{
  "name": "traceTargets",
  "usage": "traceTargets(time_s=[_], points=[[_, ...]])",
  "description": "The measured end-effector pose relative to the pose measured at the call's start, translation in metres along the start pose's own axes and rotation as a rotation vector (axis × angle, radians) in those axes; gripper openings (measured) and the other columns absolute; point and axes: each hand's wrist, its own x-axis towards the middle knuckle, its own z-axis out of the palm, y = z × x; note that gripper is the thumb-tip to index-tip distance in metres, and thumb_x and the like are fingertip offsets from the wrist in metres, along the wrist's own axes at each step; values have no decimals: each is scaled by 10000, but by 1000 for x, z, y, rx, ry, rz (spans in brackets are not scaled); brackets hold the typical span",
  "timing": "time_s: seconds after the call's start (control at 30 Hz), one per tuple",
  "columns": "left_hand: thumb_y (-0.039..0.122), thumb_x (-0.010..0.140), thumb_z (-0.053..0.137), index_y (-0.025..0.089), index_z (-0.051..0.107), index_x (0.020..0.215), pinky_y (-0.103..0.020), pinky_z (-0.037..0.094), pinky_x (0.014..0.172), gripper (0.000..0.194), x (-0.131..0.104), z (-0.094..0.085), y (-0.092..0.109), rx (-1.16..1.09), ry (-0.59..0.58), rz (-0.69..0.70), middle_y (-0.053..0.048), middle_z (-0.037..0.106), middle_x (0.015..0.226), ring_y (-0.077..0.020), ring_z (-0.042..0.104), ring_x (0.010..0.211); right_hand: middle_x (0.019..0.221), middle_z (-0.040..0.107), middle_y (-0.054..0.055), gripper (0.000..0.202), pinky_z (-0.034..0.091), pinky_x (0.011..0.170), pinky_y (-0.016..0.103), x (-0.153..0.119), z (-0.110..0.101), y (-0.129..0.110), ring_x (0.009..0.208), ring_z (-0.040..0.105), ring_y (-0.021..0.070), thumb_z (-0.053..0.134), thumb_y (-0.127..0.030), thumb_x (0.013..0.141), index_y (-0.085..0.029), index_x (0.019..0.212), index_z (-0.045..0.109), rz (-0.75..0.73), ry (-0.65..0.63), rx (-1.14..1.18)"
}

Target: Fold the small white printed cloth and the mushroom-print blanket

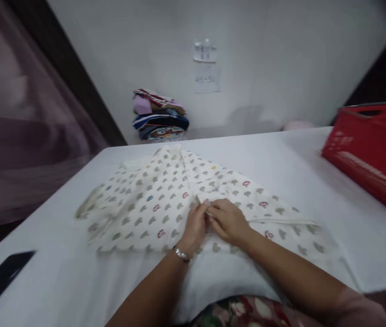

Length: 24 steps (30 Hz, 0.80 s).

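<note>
A white shirt [165, 204] printed with grey mushrooms and a few coloured ones lies spread on the white table. Its front edge runs down the middle, with one sleeve out to each side. My left hand [195, 226], with a bracelet [181, 253] at the wrist, pinches the shirt's front edge. Close against it, my right hand [229, 221] grips the same edge with bent fingers. The fingertips of both hands meet there, and whatever small part lies between them is hidden.
Folded clothes [160, 116] are stacked beyond the table's far edge by the wall. At the right stands a red bag [372, 154]. A flat black object [3, 281] lies at the table's near left. Paper labels [206, 79] hang on the wall; a pinkish curtain [18, 113] is at left.
</note>
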Motion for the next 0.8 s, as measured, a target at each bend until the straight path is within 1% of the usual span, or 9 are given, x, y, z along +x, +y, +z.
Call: traceTargets(time_s=[0.1, 0.2, 0.3, 0.37, 0.5, 0.57, 0.63, 0.7, 0.8], points=[[374, 692, 696, 147, 558, 778, -220, 458, 533, 280, 10, -8, 8, -15, -15, -5, -8, 619, 680, -131, 583, 601, 1070, 591, 85, 284, 448, 825, 359, 2, 0, 3, 967, 518, 193, 480, -178, 825, -194, 1100, 550, -13, 2, 5], [297, 737, 654, 142, 604, 881, -216, 505, 604, 217, 24, -16, 19, -75, -18, 32, -34, 669, 836, -144, 626, 742, 1112, 595, 77, 271, 434, 864, 361, -3, -9, 10, 1021, 514, 187, 491, -189, 830, -197, 1094, 549, 20, 2, -46], [208, 783, 590, 162, 626, 853, -190, 524, 651, 91, 30, -20, 29, -144, 54, 36, -9, 682, 854, -114, 633, 761, 1083, 616, 58, 280, 424, 894, 357, -26, -32, 19, 1023, 529, 170, 484, -149, 822, -210, 1084, 561, 81, 3, -84], [167, 792, 572, 169, 633, 827, -178, 530, 642, 71, 29, -19, 32, -172, 82, 21, 10, 684, 827, -97, 633, 719, 1069, 625, 59, 277, 427, 897, 372, -54, -55, 27, 1018, 539, 175, 479, -142, 821, -216, 1070, 577, 151, 47, -134], [141, 799, 563, 169, 641, 823, -169, 536, 589, 86, 25, -13, 36, -203, 75, -8, 18, 689, 800, -93, 635, 667, 1072, 622, 98, 267, 437, 883, 404, -130, -106, 46, 1002, 553, 208, 486, -163, 820, -185, 1055, 610, 441, 178, -329], [121, 819, 529, 164, 639, 829, -157, 532, 562, 119, 25, -8, 41, -220, 84, -6, 19, 687, 774, -85, 630, 634, 1097, 612, 103, 295, 438, 889, 402, -167, -126, 53, 1013, 550, 222, 498, -191, 809, -172, 1082, 607, 637, 165, -392], [99, 837, 494, 159, 631, 838, -148, 527, 540, 150, 27, -2, 49, -243, 75, 2, 23, 683, 755, -74, 620, 605, 1117, 605, 119, 355, 428, 897, 404, -193, -139, 55, 1024, 546, 241, 511, -228, 800, -143, 1137, 583, 833, 103, -436], [89, 852, 469, 154, 618, 835, -143, 518, 512, 163, 31, 7, 61, -258, 45, 14, 27, 674, 727, -66, 606, 574, 1106, 607, 135, 427, 426, 881, 394, -205, -146, 55, 1014, 546, 255, 515, -283, 803, -112, 1193, 548, 968, 18, -458], [113, 880, 440, 143, 597, 823, -140, 498, 478, 169, 40, 24, 87, -237, -7, 46, 24, 652, 667, -65, 586, 534, 1030, 626, 133, 462, 435, 813, 353, -202, -148, 53, 937, 569, 247, 512, -327, 804, -103, 1207, 541, 1052, -92, -452]])
